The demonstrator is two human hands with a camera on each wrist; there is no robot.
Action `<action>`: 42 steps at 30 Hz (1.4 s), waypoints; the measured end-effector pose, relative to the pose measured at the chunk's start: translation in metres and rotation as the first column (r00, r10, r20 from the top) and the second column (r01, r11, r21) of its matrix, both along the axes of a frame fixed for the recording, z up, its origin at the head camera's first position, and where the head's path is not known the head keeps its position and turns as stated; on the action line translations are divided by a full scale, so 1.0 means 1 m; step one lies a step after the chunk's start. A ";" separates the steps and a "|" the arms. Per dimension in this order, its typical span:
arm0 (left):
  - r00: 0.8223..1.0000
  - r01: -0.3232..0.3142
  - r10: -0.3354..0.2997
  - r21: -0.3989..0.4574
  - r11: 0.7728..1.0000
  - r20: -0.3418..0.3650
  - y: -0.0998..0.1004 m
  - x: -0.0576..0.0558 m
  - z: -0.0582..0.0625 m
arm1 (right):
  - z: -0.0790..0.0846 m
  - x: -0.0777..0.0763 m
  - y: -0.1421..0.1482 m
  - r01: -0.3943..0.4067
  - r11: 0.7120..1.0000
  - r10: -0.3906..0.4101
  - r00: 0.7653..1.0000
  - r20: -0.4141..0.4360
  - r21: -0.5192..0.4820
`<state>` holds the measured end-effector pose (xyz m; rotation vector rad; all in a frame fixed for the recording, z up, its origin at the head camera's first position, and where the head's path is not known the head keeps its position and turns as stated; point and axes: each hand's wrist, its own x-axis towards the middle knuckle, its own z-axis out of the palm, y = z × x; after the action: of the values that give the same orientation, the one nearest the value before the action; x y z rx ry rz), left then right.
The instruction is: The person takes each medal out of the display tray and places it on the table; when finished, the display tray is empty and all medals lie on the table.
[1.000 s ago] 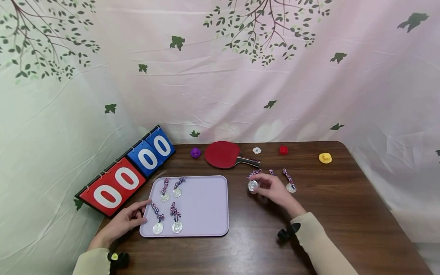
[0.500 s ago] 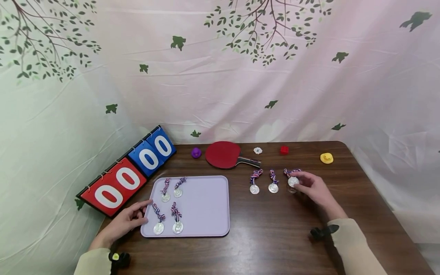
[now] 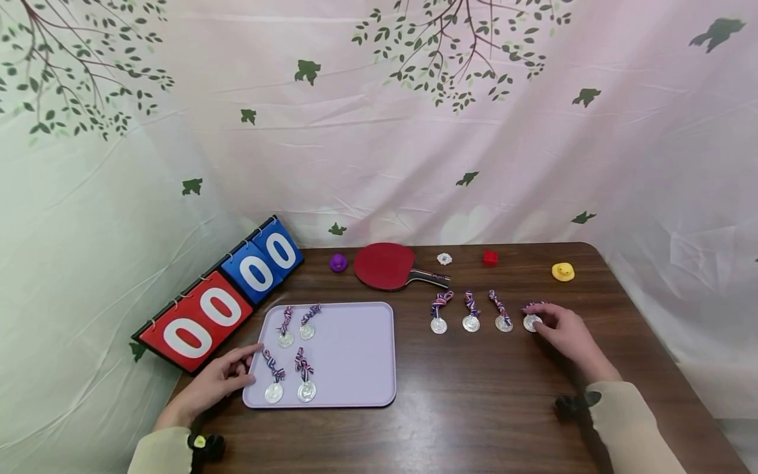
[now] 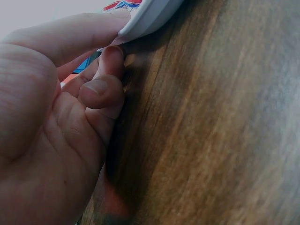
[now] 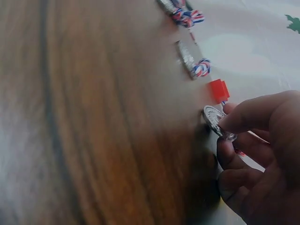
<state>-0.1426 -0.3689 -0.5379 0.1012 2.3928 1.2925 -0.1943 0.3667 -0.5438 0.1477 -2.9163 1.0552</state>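
Observation:
My left hand (image 3: 212,385) grips the left edge of the lilac tray (image 3: 355,355); in the left wrist view its thumb (image 4: 89,35) lies against the rim, other fingers curled below. Four silver medals, several in all, would overlap no edge: a front medal (image 3: 306,391) and the others lie on the tray's left half, ribbons knotted. At the right, my right hand (image 3: 571,339) pinches a silver medal (image 3: 531,322) by its disc, close to the tabletop; its ribbon is partly hidden. Left of it, three medals lie in a row, the nearest being this medal (image 3: 504,323).
A red and blue scoreboard (image 3: 219,296) leans at the left. Along the back stand a purple toy (image 3: 338,263), a red paddle (image 3: 385,266), a white round piece (image 3: 444,259), a red block (image 3: 490,258) and a yellow duck (image 3: 563,272). A printed curtain (image 3: 379,164) borders the table.
My right hand has moved rightward past the row, carrying a medal from the row's left end to its right end and lowering it. The left hand has stayed at the tray.

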 end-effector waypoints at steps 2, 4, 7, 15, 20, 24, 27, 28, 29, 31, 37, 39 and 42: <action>1.000 -0.003 0.003 -0.002 1.000 0.001 0.000 0.000 0.000 | -0.001 0.001 0.000 0.000 0.999 0.001 1.000 -0.020 0.040; 1.000 -0.005 0.005 -0.008 1.000 0.000 0.000 0.000 0.000 | -0.002 0.002 0.000 0.003 0.998 0.000 0.999 -0.036 0.070; 1.000 -0.007 0.007 -0.013 1.000 -0.003 0.000 0.001 0.000 | -0.004 0.003 -0.001 0.008 0.995 -0.004 0.999 -0.042 0.102; 1.000 0.001 -0.002 -0.018 1.000 -0.010 -0.001 0.001 -0.002 | 0.007 0.004 -0.017 0.042 0.998 -0.037 0.995 -0.094 0.053; 1.000 0.008 -0.008 -0.019 1.000 -0.015 -0.001 0.001 -0.002 | 0.015 -0.001 -0.052 -0.033 0.999 0.033 0.986 -0.161 0.002; 1.000 0.002 -0.002 -0.019 1.000 -0.017 -0.001 0.001 -0.002 | 0.020 -0.005 -0.093 -0.155 0.988 0.146 0.960 -0.237 -0.020; 1.000 -0.003 0.003 -0.018 1.000 -0.015 0.000 0.001 -0.001 | 0.024 -0.005 -0.128 -0.266 0.963 0.244 0.933 -0.264 -0.052; 1.000 -0.005 0.004 -0.019 1.000 -0.014 0.001 0.001 0.000 | 0.024 -0.005 -0.139 -0.304 0.951 0.277 0.921 -0.275 -0.060; 1.000 -0.004 0.004 -0.020 1.000 -0.013 0.001 0.001 0.000 | 0.025 -0.004 -0.151 -0.341 0.937 0.309 0.909 -0.281 -0.072; 1.000 -0.006 0.005 -0.020 1.000 -0.012 0.001 0.001 0.001 | 0.026 -0.003 -0.173 -0.398 0.914 0.362 0.888 -0.284 -0.078; 1.000 -0.005 0.005 -0.021 1.000 -0.013 0.000 0.001 0.001 | 0.030 0.004 -0.238 -0.533 0.843 0.496 0.822 -0.279 -0.072; 1.000 -0.005 0.004 -0.020 1.000 -0.013 0.000 0.001 0.001 | 0.032 0.008 -0.258 -0.573 0.818 0.541 0.800 -0.260 -0.060; 1.000 -0.006 0.006 -0.016 1.000 -0.012 0.001 0.001 0.002 | 0.035 0.016 -0.289 -0.624 0.781 0.605 0.768 -0.211 -0.032</action>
<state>-0.1419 -0.3683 -0.5360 0.0971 2.4152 1.2784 -0.1787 0.0780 -0.5083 1.2061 -2.6662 1.1563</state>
